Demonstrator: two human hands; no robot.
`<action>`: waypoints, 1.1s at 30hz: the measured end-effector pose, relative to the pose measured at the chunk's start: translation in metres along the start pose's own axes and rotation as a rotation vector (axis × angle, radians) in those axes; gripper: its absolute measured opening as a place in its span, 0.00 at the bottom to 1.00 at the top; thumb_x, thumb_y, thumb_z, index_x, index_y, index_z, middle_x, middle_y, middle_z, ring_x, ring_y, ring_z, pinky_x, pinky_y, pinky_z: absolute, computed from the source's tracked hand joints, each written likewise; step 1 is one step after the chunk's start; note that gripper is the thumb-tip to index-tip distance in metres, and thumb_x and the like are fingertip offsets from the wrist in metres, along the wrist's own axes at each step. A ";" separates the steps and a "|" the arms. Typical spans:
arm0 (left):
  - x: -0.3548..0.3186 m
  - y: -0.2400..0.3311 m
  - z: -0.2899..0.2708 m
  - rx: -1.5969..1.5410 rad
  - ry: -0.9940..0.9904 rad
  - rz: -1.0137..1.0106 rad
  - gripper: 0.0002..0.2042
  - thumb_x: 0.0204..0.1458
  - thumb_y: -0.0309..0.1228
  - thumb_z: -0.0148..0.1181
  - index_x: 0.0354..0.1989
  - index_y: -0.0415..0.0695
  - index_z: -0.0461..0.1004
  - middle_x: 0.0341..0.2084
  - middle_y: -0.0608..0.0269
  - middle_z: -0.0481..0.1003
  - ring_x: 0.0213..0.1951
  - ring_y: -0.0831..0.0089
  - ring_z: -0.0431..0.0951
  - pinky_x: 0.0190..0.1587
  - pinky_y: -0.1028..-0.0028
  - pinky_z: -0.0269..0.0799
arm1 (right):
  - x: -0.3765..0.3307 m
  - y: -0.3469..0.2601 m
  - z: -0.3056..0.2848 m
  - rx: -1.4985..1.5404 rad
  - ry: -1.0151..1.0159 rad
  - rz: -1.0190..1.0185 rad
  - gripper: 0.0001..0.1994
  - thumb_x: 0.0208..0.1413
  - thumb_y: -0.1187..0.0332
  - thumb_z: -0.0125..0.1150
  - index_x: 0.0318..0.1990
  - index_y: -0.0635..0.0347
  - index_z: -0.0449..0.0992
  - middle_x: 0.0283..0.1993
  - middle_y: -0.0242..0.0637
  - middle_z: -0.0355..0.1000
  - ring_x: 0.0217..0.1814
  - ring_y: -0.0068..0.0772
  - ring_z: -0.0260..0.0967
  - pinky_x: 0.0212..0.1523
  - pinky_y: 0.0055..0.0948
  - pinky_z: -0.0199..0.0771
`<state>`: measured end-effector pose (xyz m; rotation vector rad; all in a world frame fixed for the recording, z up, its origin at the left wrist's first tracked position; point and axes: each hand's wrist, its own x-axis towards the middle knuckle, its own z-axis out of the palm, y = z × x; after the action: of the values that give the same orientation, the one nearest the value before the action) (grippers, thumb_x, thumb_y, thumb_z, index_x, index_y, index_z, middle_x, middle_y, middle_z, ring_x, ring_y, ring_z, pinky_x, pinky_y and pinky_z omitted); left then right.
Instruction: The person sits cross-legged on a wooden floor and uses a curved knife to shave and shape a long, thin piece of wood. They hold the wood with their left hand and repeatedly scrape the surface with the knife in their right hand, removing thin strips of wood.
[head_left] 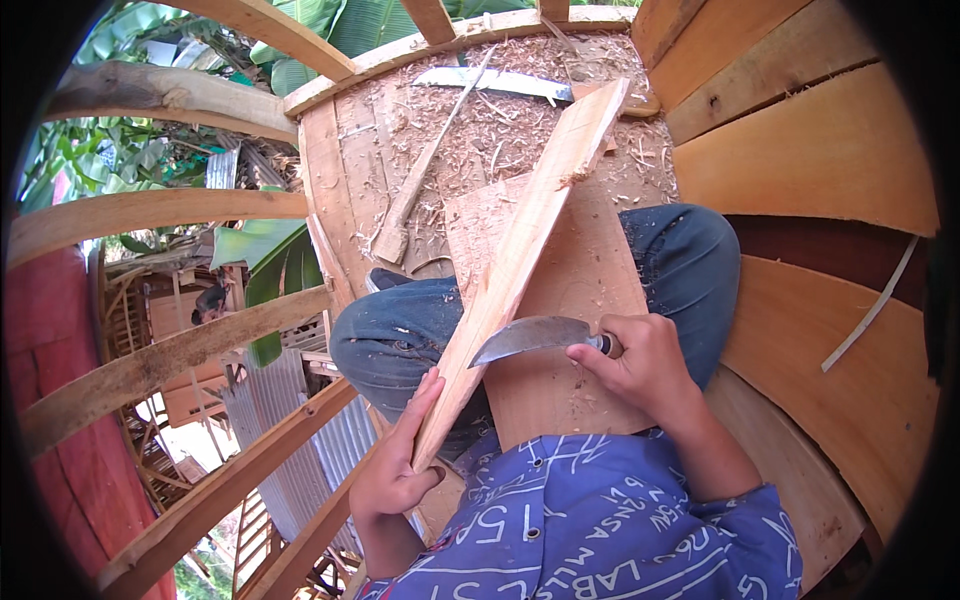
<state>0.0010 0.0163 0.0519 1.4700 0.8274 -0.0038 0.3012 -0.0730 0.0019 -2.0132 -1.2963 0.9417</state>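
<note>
My left hand (405, 462) is closed around the near end of a long pale wooden plank (503, 275), which slants away to the far right. My right hand (648, 362) grips the handle of a knife with a broad curved blade (535, 337). The blade's tip touches or nearly touches the plank a little beyond my left hand; which of the two I cannot tell. Beneath the plank, a wide flat board (585, 290) lies across my lap, between my jeans-covered knees. A ragged notch shows in the plank's edge toward its far end.
Wood shavings (510, 110) cover the plank floor ahead. A machete (490, 82) and a tapered stick (410, 200) lie there. Bare wooden ribs (170, 345) with open gaps stand on my left, with a drop beyond. Curved wooden planking (800, 150) rises on my right.
</note>
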 end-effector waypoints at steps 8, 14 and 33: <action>0.002 0.004 0.000 -0.045 0.009 -0.034 0.48 0.27 0.20 0.52 0.70 0.35 0.51 0.71 0.38 0.47 0.74 0.53 0.41 0.71 0.65 0.34 | 0.004 -0.006 -0.002 -0.016 0.026 0.020 0.28 0.50 0.43 0.65 0.19 0.65 0.75 0.14 0.48 0.69 0.19 0.49 0.72 0.23 0.41 0.71; 0.003 0.006 0.006 -0.025 0.033 -0.039 0.48 0.27 0.20 0.52 0.69 0.35 0.51 0.70 0.38 0.48 0.74 0.53 0.41 0.71 0.64 0.34 | 0.004 -0.004 -0.002 -0.041 0.013 0.039 0.29 0.50 0.43 0.64 0.19 0.65 0.76 0.15 0.48 0.69 0.19 0.49 0.72 0.23 0.41 0.71; 0.009 0.011 0.041 0.282 0.193 -0.155 0.45 0.29 0.23 0.57 0.67 0.44 0.59 0.70 0.38 0.49 0.72 0.42 0.43 0.70 0.46 0.31 | -0.020 -0.001 -0.024 -0.315 -0.044 0.158 0.34 0.45 0.35 0.63 0.16 0.65 0.75 0.12 0.46 0.68 0.17 0.46 0.71 0.20 0.39 0.70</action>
<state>0.0326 -0.0138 0.0524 1.6849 1.1323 -0.0994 0.3137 -0.0929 0.0219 -2.3766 -1.3972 0.9012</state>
